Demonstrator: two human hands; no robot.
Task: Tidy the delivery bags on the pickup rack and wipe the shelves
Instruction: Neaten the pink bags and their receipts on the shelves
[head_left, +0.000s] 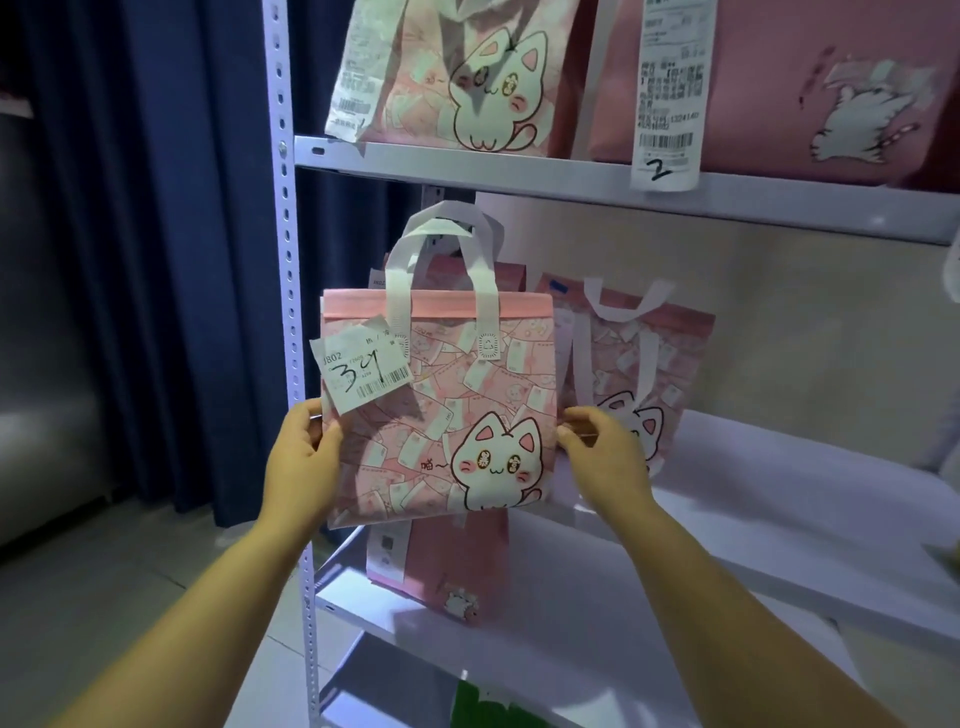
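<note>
A pink delivery bag (447, 405) with a white cat print, white handles and a receipt marked "34" hangs in front of the rack's middle shelf (779, 525). My left hand (306, 457) grips its left edge and my right hand (602, 452) grips its right edge. Behind it on the shelf stands a second pink cat bag (649, 364), and a third pink bag (452, 566) shows below and behind the held one. On the upper shelf (519, 174) stand a cat bag (467, 73) and a plain pink bag (810, 88) whose receipt is marked "2".
The rack's white perforated upright (288, 291) runs along the left. Dark blue curtains (171, 260) hang left of it. A lower shelf holds something green (483, 709). The tiled floor (104, 597) lies at lower left.
</note>
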